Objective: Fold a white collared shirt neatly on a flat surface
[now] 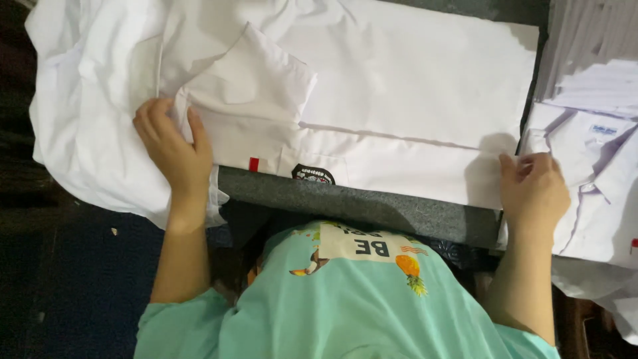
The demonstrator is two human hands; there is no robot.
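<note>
**White shirt spread flat, pinned at both ends**

The white shirt lies spread over the dark grey tabletop, its near hem bearing a small red tag and a dark round badge. The left hand presses flat on the shirt's folded sleeve, its grip loose and open. The right hand pinches the shirt's far edge, grip closed on the cloth. Beyond it rests a stack of folded white shirts.
</note>
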